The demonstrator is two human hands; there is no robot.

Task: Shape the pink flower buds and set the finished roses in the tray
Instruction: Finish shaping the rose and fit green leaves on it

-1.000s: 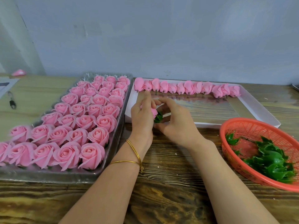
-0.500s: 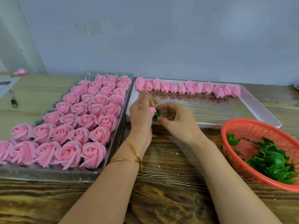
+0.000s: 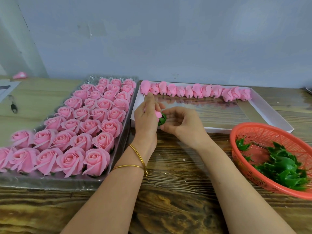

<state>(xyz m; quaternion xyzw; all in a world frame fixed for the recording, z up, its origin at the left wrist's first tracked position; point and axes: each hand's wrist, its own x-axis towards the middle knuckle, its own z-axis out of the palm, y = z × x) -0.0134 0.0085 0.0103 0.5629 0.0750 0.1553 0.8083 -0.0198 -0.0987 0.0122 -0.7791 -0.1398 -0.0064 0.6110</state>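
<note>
My left grip (image 3: 145, 122) pinches the pink bud (image 3: 158, 114); my right grip (image 3: 184, 124) curls its thumb and fingertips round the green calyx (image 3: 162, 119) at the bud's base. A second ago those fingers mostly hid the calyx. Now it shows, cupping the bud, so I judge it seated and shaping next. The bud hangs over mid-bench, between the tray (image 3: 50, 183) at the left edge and the white box (image 3: 270, 115).
</note>
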